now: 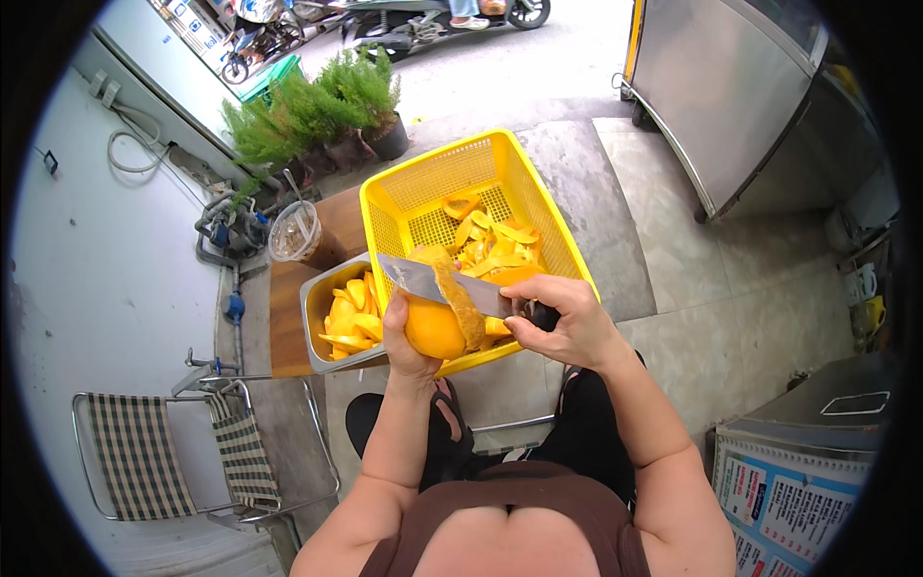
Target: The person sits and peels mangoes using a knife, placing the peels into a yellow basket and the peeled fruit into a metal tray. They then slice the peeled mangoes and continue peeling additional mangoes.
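My left hand (409, 345) holds a yellow-orange mango (435, 328) above the near side of a yellow perforated plastic basket (447, 160). In my right hand (570, 321) is a knife with a wide steel blade (414, 278) and a dark handle; my fingers grip it where blade and handle meet. The blade lies across the mango, and a strip of peel (461, 306) hangs over it. Mango peels and pieces (497, 249) lie in the basket. Left of it, a metal pan (312, 339) holds cut mango slices (351, 317).
A plastic cup of brown drink (299, 238) with a straw stands on the wooden board (285, 303). Potted green plants (317, 108) are beyond. At left is a checkered folding chair (140, 454); at right, a wheeled metal cart (714, 86). Motorbikes (425, 21) are outside.
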`<state>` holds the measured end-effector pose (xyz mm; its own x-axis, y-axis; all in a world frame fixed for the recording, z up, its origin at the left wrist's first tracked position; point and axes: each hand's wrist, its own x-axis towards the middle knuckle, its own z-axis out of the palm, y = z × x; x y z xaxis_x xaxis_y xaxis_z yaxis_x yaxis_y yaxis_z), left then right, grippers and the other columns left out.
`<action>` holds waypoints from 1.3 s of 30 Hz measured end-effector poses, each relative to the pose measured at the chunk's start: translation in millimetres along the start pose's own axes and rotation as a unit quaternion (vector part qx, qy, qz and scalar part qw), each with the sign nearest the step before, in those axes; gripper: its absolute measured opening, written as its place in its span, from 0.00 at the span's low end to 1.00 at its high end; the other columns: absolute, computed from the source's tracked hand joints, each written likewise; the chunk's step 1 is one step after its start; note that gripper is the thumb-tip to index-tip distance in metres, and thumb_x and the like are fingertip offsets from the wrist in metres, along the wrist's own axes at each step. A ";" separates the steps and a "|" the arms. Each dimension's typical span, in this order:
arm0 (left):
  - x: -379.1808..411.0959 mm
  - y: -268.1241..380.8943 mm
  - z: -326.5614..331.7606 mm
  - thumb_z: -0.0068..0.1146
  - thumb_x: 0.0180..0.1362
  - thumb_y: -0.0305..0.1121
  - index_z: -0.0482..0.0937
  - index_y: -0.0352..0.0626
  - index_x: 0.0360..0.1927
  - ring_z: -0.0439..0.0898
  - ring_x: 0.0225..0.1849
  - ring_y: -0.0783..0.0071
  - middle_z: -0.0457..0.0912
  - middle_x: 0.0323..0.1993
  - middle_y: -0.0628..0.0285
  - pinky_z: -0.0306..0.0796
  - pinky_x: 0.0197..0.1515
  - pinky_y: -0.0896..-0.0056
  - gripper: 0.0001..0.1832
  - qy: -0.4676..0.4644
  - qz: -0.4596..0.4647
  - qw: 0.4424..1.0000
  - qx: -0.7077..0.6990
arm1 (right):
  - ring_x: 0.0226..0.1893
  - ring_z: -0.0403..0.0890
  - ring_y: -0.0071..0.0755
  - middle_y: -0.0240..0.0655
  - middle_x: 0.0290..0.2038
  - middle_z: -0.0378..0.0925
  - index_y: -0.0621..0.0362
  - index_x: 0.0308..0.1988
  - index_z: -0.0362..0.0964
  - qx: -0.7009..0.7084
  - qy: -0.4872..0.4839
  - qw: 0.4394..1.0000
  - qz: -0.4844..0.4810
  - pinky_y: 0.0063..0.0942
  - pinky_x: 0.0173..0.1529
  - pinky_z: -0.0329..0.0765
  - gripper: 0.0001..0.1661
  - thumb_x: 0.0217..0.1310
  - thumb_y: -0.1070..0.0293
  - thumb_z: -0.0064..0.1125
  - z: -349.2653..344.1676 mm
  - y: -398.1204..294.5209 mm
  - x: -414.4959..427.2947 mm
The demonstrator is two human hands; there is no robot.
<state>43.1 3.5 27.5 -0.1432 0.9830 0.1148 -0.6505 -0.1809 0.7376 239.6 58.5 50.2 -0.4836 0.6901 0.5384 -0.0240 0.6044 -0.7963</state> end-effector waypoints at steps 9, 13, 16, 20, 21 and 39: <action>-4.5 1.7 -0.3 0.55 0.52 0.49 0.62 0.35 0.62 0.76 0.53 0.62 0.73 0.53 0.52 0.71 0.56 0.64 0.38 0.014 0.020 1.000 -0.003 | 0.26 0.79 0.28 0.37 0.28 0.80 0.64 0.39 0.77 -0.004 -0.001 0.999 0.035 0.23 0.33 0.76 0.13 0.51 0.73 0.65 1.4 -1.0 11.4; -5.0 -0.2 -1.4 0.56 0.52 0.48 0.61 0.33 0.63 0.77 0.52 0.61 0.73 0.54 0.49 0.73 0.54 0.63 0.40 -0.020 -0.015 1.000 0.002 | 0.25 0.77 0.22 0.33 0.28 0.79 0.64 0.39 0.76 0.016 -0.035 0.994 0.103 0.20 0.31 0.74 0.12 0.53 0.73 0.64 -1.0 -5.4 22.3; -10.3 -2.4 1.3 0.54 0.53 0.49 0.59 0.33 0.65 0.76 0.54 0.62 0.71 0.56 0.49 0.72 0.55 0.63 0.41 -0.061 -0.029 0.998 0.008 | 0.23 0.75 0.22 0.33 0.28 0.78 0.62 0.44 0.74 0.034 -0.019 0.994 0.102 0.20 0.30 0.73 0.15 0.55 0.71 0.62 4.3 11.0 30.5; -5.8 1.5 3.3 0.52 0.55 0.49 0.60 0.36 0.65 0.75 0.55 0.62 0.71 0.57 0.50 0.71 0.57 0.63 0.38 -0.013 -0.068 0.997 -0.041 | 0.26 0.76 0.34 0.38 0.31 0.73 0.52 0.55 0.71 -0.119 -0.040 0.991 0.052 0.30 0.31 0.75 0.21 0.60 0.70 0.56 3.2 4.4 45.7; -5.8 1.2 1.6 0.51 0.56 0.49 0.60 0.37 0.65 0.75 0.55 0.62 0.71 0.57 0.51 0.70 0.58 0.62 0.37 -0.001 -0.071 0.996 -0.051 | 0.27 0.77 0.37 0.39 0.32 0.71 0.49 0.56 0.70 -0.188 -0.039 0.981 0.007 0.32 0.32 0.75 0.22 0.61 0.70 0.55 2.7 4.9 49.1; -2.2 -13.4 -17.7 0.39 0.63 0.53 0.68 0.39 0.59 0.79 0.48 0.56 0.77 0.50 0.51 0.77 0.48 0.48 0.31 0.113 -0.067 0.985 -0.109 | 0.36 0.78 0.45 0.47 0.47 0.65 0.38 0.56 0.71 -0.403 -0.055 0.911 -0.067 0.38 0.34 0.77 0.30 0.54 0.76 0.54 -3.9 11.8 36.0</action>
<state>39.0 3.2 5.6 -0.1918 0.9711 -0.1421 -0.8157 -0.0772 0.5733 225.3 92.1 61.2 -0.6086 0.5719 0.5501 0.5402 0.8064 -0.2406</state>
